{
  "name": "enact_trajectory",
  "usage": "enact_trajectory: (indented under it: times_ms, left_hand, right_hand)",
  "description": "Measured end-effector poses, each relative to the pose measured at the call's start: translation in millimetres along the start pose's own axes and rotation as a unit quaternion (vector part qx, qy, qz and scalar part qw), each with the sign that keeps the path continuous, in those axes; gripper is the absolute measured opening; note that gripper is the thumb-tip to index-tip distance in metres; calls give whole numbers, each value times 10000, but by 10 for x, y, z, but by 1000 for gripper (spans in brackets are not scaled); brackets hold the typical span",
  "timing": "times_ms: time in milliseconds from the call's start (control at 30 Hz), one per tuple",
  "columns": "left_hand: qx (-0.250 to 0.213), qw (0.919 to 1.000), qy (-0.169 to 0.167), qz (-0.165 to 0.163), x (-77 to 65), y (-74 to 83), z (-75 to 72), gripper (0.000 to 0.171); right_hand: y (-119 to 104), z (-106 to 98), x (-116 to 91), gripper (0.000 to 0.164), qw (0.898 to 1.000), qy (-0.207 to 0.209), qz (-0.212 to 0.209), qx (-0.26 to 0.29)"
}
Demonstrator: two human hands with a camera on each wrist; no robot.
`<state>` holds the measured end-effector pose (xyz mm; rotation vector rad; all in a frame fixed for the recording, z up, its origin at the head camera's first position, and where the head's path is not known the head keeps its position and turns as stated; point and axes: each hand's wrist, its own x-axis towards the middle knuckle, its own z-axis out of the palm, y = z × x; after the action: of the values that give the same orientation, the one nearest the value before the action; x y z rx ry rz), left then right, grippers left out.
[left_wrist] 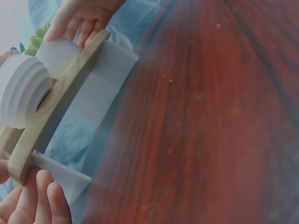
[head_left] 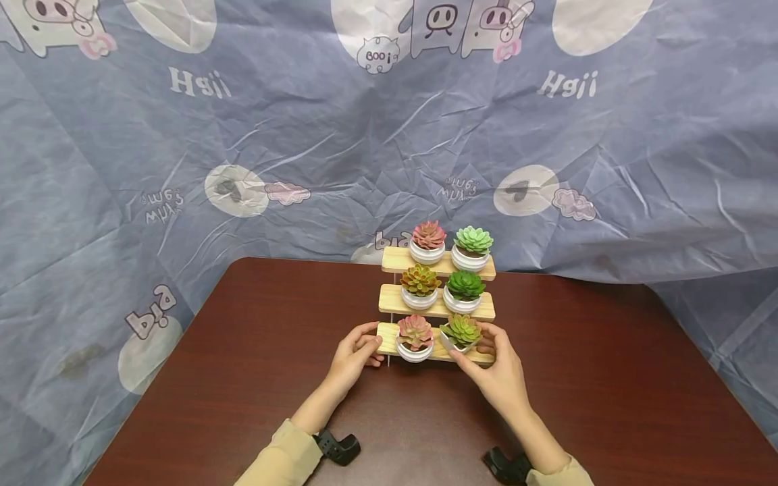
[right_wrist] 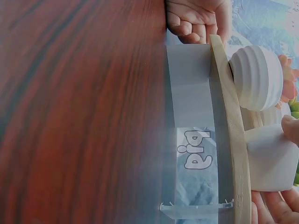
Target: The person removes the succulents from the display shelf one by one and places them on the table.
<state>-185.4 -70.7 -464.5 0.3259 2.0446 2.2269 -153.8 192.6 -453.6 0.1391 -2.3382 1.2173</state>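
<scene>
My left hand (head_left: 352, 352) grips the left end of the lowest wooden board (head_left: 387, 337) of a three-tier plant stand, thumb on top and fingers beneath. On that board, my right hand (head_left: 503, 370) holds an angular white pot with a green succulent (head_left: 462, 331) between thumb and fingers. In the right wrist view this white pot (right_wrist: 271, 156) is right at the board's surface. A ribbed round white pot with a pink succulent (head_left: 415, 332) stands to its left. Clear side supports (left_wrist: 65, 175) show below the board in the left wrist view.
Behind, the middle board (head_left: 389, 297) bears a yellow-brown succulent (head_left: 420, 280) and a dark green one (head_left: 465, 285). The top board (head_left: 395, 259) carries a red succulent (head_left: 429, 235) and a pale green one (head_left: 473, 240). The stand is on a dark wooden table (head_left: 267, 317) before a blue-grey printed cloth (head_left: 340, 148).
</scene>
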Motion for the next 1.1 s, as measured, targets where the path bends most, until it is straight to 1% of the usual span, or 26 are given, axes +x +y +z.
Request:
enact_trajectory:
  times_ms: [267, 533, 700, 767, 900, 1000, 1100]
  left_hand:
    - [-54, 10000, 13, 74, 1, -36, -7, 38]
    - [-2, 9999, 31, 107, -2, -47, -10, 39]
    - [-58, 9999, 51, 104, 4, -51, -8, 38]
    - [-79, 9999, 58, 89, 7, -52, -6, 38]
    - [-67, 9999, 62, 78, 7, -52, -4, 38]
    - [-69, 9999, 56, 80, 5, -49, -3, 39]
    - [-77, 9999, 41, 81, 4, -45, -3, 39]
  right_hand:
    - [-20, -30, 14, 62, 9999, -97, -16, 89]
    - [1, -59, 30, 58, 9999, -65, -79, 104]
    - [-26, -93, 45, 57, 9989, -215, -64, 419]
    - [-75, -115, 48, 57, 9976, -281, -92, 625]
    - [-257, -187, 49, 54, 9949, -398, -224, 904]
    - [-382, -245, 51, 53, 9945, -452, -231, 913]
    - [-440, -282, 54, 53, 9950, -486, -145, 864]
